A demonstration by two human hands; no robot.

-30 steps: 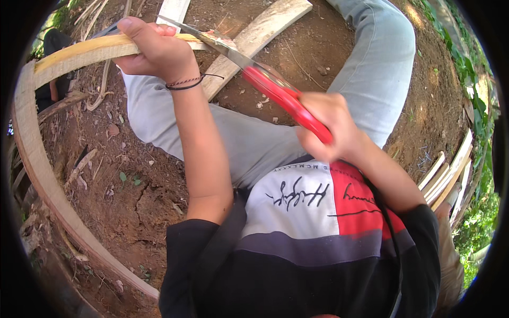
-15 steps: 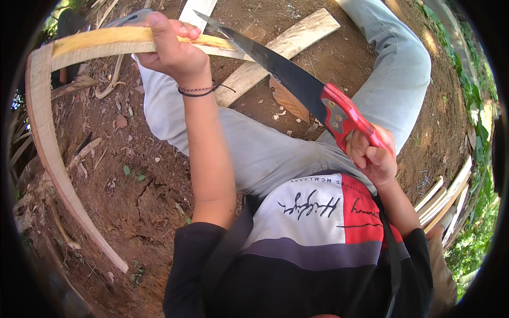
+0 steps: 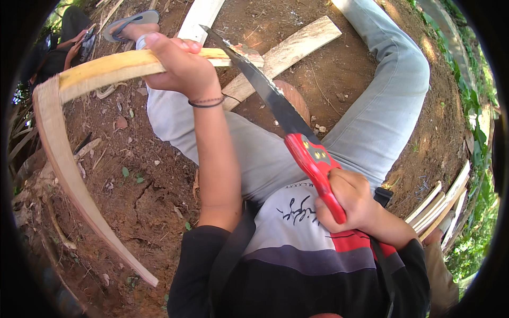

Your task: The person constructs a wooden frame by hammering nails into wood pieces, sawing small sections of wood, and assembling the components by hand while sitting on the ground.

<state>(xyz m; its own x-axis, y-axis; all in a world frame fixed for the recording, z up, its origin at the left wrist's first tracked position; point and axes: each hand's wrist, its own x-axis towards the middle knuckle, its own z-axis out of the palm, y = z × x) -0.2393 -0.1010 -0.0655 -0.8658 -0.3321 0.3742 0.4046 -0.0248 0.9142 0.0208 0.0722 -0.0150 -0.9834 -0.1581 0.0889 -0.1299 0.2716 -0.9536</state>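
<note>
My left hand [image 3: 183, 69] is wrapped around one bar of a wooden frame [image 3: 108, 71]. This bar has a yellowish top face and joins a long second bar [image 3: 66, 153] at a corner on the left. My right hand [image 3: 350, 201] grips the red handle of a handsaw [image 3: 265, 90], close to my body. The dark blade slants up and to the left, lying across the bar near its right end, a little right of my left hand. Pale sawdust or chips cling to the blade. Whether its teeth have cut into the wood I cannot tell.
A flat board [image 3: 297, 47] lies on the brown soil between my legs, beside another pale board [image 3: 201, 18]. Several wooden strips [image 3: 442, 201] rest at the right. At the far left are another person's hands [image 3: 77, 47]. My sandalled foot [image 3: 135, 29] is near the frame.
My right hand has drawn the saw handle left and toward my body, and the blade has turned steeper. The frame and my left hand have shifted slightly right and nearer.
</note>
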